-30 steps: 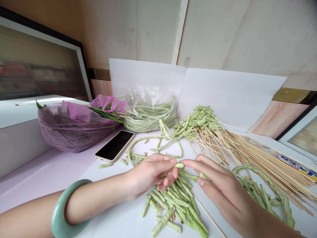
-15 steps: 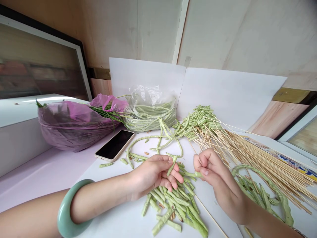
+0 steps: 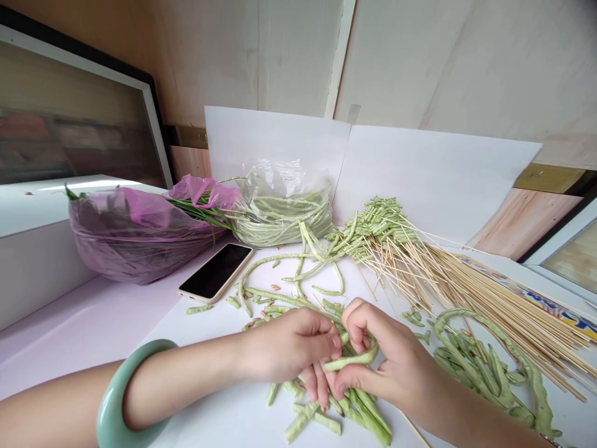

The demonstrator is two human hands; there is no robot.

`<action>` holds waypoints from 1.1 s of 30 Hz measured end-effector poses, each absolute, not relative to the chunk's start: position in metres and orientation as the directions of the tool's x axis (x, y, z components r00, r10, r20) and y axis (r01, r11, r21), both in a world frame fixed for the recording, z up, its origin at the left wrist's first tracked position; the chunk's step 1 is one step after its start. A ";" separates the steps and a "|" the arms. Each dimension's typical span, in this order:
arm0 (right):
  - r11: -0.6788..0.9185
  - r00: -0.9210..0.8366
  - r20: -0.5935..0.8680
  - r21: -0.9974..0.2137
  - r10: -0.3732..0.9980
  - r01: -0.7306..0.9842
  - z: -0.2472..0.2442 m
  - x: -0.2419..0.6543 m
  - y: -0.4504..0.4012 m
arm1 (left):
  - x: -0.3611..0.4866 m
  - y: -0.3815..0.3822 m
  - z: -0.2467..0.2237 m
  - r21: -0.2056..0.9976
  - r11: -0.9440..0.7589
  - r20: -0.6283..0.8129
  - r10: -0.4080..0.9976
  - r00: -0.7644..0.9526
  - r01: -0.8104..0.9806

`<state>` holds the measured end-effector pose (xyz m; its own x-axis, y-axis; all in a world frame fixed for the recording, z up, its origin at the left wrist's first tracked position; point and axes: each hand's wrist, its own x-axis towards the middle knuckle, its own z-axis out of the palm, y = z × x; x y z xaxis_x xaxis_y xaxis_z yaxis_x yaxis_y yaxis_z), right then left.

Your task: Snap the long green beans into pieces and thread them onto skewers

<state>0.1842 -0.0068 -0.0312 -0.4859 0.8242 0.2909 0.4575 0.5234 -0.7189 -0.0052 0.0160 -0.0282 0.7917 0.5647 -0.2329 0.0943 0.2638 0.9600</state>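
My left hand (image 3: 291, 345), with a pale green bangle (image 3: 133, 389) on the wrist, pinches one end of a green long bean (image 3: 354, 359). From the other side my right hand (image 3: 396, 358) grips the same bean, which curves between thumb and forefinger. Both hands meet just above a heap of short bean pieces (image 3: 310, 420) on white paper, partly covering it. Behind them, uncut long beans (image 3: 261, 261) curl over the paper. Bean pieces threaded on sticks (image 3: 380, 218) are piled farther back, their bare wooden skewers (image 3: 508, 298) fanning out to the right.
A phone (image 3: 216, 272) lies beyond my left forearm. Behind it are a purple plastic bag (image 3: 140, 242) of greens and a clear bag (image 3: 284, 214) of long beans. Flattened, limp beans (image 3: 499, 373) lie by my right forearm. White boards (image 3: 433, 180) stand at the back.
My right hand has moved left to meet my left hand, which has turned over and closed. The short piece seen in my left fingers no longer shows there. A few scraps now show near the skewers.
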 end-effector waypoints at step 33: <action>0.664 -0.641 0.300 -0.593 0.707 0.455 -0.015 0.180 -0.005 | -0.007 0.008 -0.021 0.986 -0.128 0.015 0.709 0.705 0.108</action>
<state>0.1800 -0.0047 -0.0146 -0.6411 0.7065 0.2997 0.4550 0.6643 -0.5930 -0.0071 0.0081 -0.0211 0.7049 0.7091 0.0147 0.1083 -0.1282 0.9858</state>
